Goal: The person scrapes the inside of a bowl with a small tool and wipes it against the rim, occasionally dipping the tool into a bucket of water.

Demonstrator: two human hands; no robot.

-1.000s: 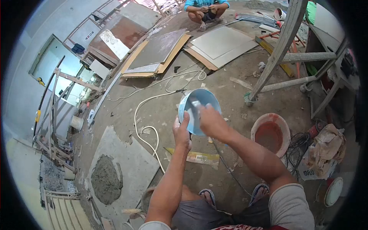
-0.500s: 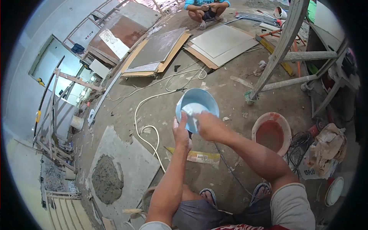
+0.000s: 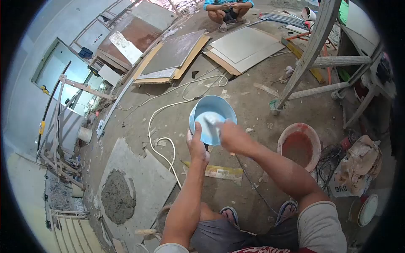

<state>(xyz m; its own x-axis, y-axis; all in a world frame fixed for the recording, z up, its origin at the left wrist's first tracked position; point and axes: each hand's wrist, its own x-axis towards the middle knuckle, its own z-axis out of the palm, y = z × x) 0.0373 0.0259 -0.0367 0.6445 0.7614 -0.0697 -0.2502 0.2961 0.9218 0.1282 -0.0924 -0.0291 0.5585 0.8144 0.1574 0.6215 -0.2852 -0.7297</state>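
Observation:
A light blue round pot (image 3: 224, 110) is tilted toward me above the floor, with white paste or powder (image 3: 209, 126) inside. My left hand (image 3: 197, 145) is closed on its near left side, the thumb over the rim; a dark piece, perhaps a handle, shows below. White residue marks the fingers of this hand. At the pot's right side my right hand (image 3: 236, 137) is closed and smeared by motion. A greyish streak reaches from it into the white material, but what it grips cannot be made out.
A bucket (image 3: 317, 145) of reddish material and crumpled brown paper (image 3: 358, 162) stand at the right, near a wooden trestle (image 3: 303, 63). A pale hose (image 3: 150, 126) crosses the floor. Grey mortar (image 3: 118, 196) lies on a board at left. Another person (image 3: 228, 9) squats beyond stacked tiles (image 3: 244, 48).
The pot and my left hand have shifted slightly left and up. My right hand has moved a little at the rim, and the streak in the white material has changed place.

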